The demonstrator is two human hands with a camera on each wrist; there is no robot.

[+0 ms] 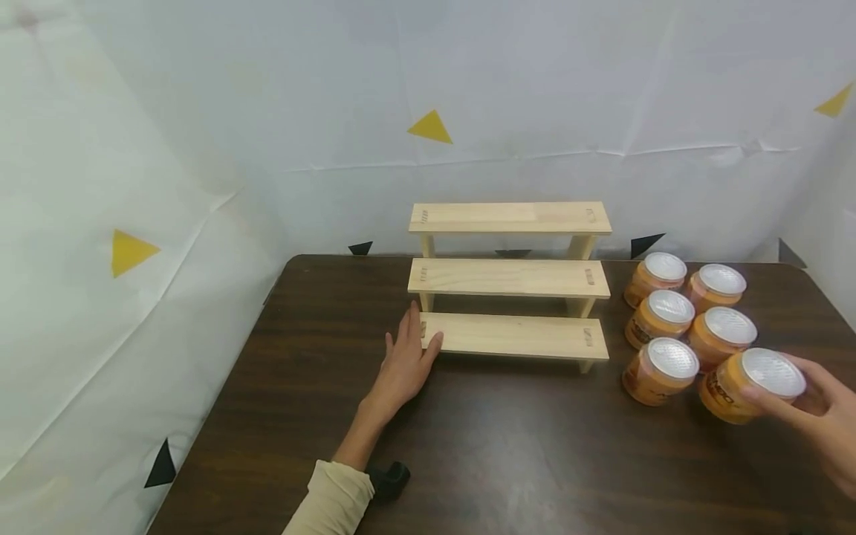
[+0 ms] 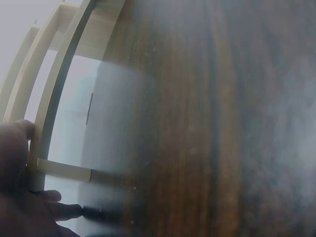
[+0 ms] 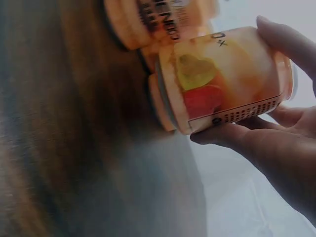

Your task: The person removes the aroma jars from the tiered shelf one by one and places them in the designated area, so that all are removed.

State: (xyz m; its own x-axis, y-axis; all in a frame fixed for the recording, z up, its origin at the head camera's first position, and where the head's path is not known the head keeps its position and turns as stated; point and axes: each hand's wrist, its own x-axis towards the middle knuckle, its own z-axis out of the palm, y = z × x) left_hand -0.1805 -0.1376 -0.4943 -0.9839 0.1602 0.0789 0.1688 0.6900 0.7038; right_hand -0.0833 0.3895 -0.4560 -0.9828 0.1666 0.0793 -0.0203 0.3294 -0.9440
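Note:
A three-tier wooden step shelf stands at the back middle of the table. My left hand holds the left end of its lowest board, thumb at the front edge and fingers along the end. In the left wrist view the thumb lies against the board and other fingers stick out past its end. On the right, my right hand grips an orange fruit jar with a silvery lid, thumb and fingers on opposite sides. Its label shows yellow and red fruit pictures.
Several matching jars stand in two columns to the right of the shelf, close beside the held one. Dark wooden table spreads in front. White sheeting with yellow and black triangles encloses the back and sides.

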